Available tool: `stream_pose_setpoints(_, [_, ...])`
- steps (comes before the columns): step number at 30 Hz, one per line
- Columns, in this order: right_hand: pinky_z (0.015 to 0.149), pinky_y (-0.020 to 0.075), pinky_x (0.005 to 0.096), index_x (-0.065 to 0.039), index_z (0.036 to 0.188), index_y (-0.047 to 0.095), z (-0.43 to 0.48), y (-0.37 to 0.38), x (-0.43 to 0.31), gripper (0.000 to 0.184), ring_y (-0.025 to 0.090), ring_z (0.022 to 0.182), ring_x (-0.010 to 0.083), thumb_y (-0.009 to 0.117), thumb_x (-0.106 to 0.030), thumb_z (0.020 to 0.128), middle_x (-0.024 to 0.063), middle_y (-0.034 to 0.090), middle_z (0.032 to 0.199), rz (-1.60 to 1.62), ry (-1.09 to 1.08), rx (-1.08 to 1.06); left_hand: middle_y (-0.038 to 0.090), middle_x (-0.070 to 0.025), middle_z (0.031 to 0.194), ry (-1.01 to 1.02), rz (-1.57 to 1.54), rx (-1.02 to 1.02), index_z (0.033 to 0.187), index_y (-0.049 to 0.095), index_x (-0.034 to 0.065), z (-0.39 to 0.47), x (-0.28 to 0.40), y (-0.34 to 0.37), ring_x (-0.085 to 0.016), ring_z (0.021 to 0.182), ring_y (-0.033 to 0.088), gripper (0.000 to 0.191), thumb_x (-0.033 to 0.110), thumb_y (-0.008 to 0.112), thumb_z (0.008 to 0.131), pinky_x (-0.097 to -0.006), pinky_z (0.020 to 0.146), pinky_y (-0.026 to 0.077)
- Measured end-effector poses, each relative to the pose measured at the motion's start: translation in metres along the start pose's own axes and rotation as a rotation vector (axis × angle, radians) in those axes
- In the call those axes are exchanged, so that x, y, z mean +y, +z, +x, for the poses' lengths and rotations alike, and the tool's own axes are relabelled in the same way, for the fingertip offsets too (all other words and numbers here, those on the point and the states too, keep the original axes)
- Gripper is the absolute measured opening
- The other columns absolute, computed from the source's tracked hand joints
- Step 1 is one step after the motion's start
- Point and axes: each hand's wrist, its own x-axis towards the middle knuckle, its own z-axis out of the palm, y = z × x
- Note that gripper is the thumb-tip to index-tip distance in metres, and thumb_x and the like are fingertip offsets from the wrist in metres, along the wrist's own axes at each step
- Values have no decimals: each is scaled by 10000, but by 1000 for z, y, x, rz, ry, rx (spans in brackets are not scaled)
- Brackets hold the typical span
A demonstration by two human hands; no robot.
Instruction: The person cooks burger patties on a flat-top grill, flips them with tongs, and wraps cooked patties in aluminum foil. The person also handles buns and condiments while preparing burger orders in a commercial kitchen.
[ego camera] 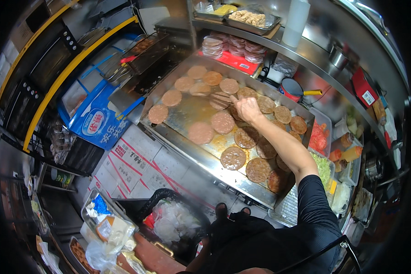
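Observation:
Above the griddle [188, 113], my right hand [248, 109] is closed on the handle end of a slim metal utensil [221, 98], seemingly tongs, over a round meat patty [216, 102]. Paler patties [171, 98] lie along the griddle's far and left sides, with two larger pink ones [200, 133] nearer the middle. Browned patties [233, 158] cover the right part, some partly hidden by my right arm. My left hand [204, 244] hangs low beside the waste bin; its fingers are too dark and blurred to read.
A blue-handled scraper [132, 107] lies at the griddle's left edge, near a fryer [157, 73]. Stacked raw patties [212, 47] stand behind, under a steel shelf [277, 37]. Tubs of chopped tomato [318, 137] and shredded lettuce [322, 169] stand right. A lined waste bin [161, 193] is below.

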Motion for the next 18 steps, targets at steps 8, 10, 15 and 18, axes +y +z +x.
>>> stream_pose_setpoints(8, [549,491,382,-58,1117,601,-4,-20,-9,368,609,566,241,622,-265,814,115,629,668,631,255,-264,636,-155,788,25,204,-118,805,649,68,-4,-4,18,-316,691,612,314,358,530,829,-446,578,472])
stream_pose_setpoints(10, [426,437,270,-67,1095,625,4,-15,-17,338,538,487,124,626,-298,848,44,592,616,1099,470,-597,640,-146,811,-8,233,-153,814,649,80,-3,-5,21,-304,701,615,300,357,537,825,-434,588,483])
stream_pose_setpoints(15, [360,357,180,-65,1066,594,31,6,-60,287,491,461,69,608,-275,871,7,557,624,1491,619,-868,646,-152,875,-3,84,51,923,640,75,0,-5,23,-310,748,626,317,358,524,840,-427,610,491])
stream_pose_setpoints(18, [357,357,182,-64,1007,567,47,17,-92,242,479,456,66,592,-269,882,2,536,609,1589,700,-860,647,-158,879,258,196,224,943,642,71,-2,-7,24,-322,763,629,331,357,500,856,-434,623,491])
